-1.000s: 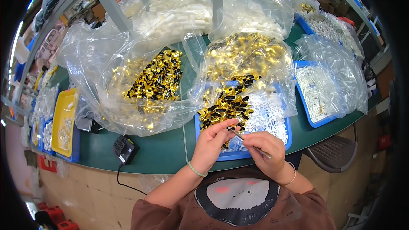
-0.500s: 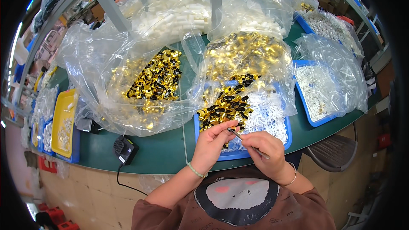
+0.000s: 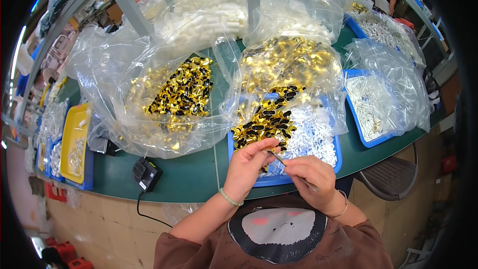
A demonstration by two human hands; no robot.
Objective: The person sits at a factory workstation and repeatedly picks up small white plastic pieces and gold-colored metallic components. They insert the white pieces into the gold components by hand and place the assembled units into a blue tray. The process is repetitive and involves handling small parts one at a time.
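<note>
One slender metallic tool

Open tabletop left of fingers, plastic bags blocking beyond

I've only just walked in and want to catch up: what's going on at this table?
A seated or standing person, I can't tell which, works over a blue tray. The left hand pinches a small dark piece, mostly hidden in its grip. The right hand holds a slim metal tool angled toward that piece. The tray holds gold-and-black pieces and white pieces; a clear plastic bag to the left holds more gold-and-black ones.
</note>
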